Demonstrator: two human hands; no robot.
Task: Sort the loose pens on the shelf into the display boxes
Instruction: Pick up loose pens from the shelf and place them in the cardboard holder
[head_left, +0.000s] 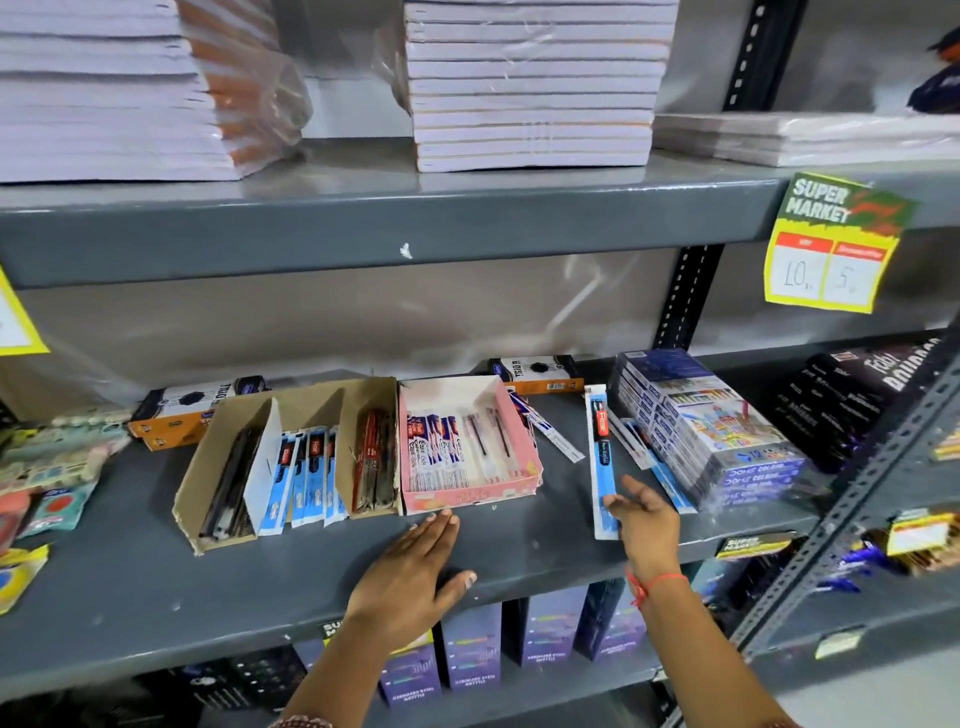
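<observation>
A brown cardboard display box (208, 467) with three compartments holds dark pens, blue packaged pens and red pens. Beside it a pink display box (519, 431) holds white and blue packaged pens. A loose blue packaged pen (602, 457) lies on the grey shelf (311, 561) to the right of the pink box. More loose pens (550, 434) lie behind it, and others (649, 462) lie against the stacked boxes. My left hand (415, 571) rests flat on the shelf, fingertips at the pink box's front edge. My right hand (647, 519) is open, fingertips touching the loose blue pen's lower end.
A stack of blue crayon boxes (711, 431) stands at the right. Orange and black boxes (176, 410) sit behind the display boxes. Small packets (52, 462) lie at the far left. A price tag (831, 244) hangs from the upper shelf, which carries notebook stacks (530, 88).
</observation>
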